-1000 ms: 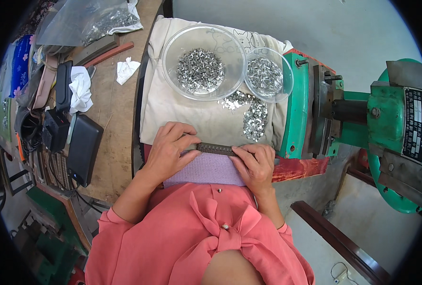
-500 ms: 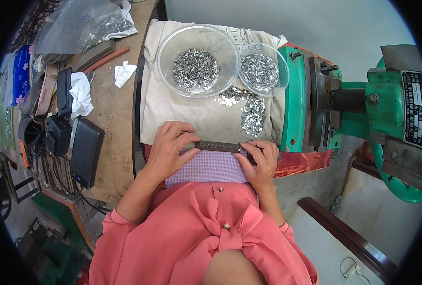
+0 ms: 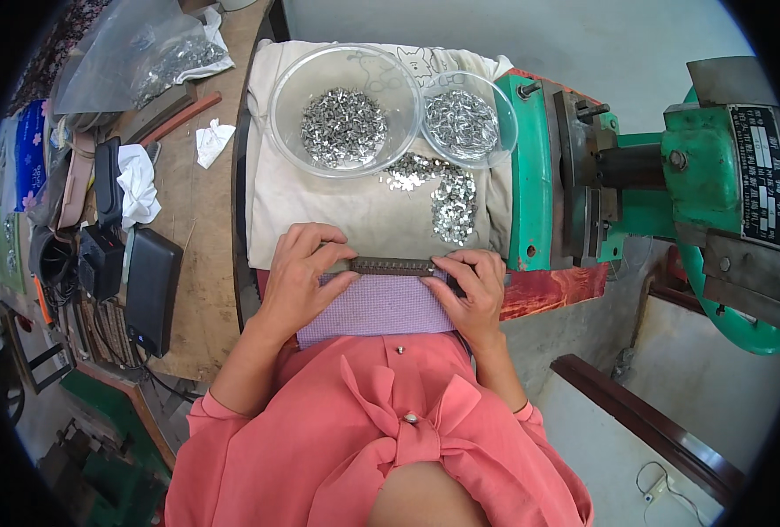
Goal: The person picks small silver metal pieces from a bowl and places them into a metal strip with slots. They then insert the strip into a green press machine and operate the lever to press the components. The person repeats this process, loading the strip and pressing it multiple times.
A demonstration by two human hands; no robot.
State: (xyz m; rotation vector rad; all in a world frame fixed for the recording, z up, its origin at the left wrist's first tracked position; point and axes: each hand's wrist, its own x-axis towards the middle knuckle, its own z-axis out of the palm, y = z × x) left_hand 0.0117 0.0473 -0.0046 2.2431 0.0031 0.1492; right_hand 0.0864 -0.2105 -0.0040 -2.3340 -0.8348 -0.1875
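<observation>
A narrow dark metal bar with a row of small slots lies level between my two hands, over the near edge of the cloth. My left hand pinches its left end between thumb and fingers. At the other end, the thumb and fingers of my right hand close on the bar. Tiny bright bits show along the slots, too small to make out. Beyond the bar, a loose pile of small flat silvery metal pieces is spread on the pale cloth. Purple checked fabric sits beneath the bar, nearest me.
Behind the pile stand a large clear bowl of small metal pieces and a smaller clear tub of shiny ones. A green machine borders the right side. On the left wooden table lie a black flat case and crumpled tissue.
The whole view has shifted slightly, so the scene sits a little further left. Both hands keep their hold on the bar, whose slotted face shows a bit more plainly.
</observation>
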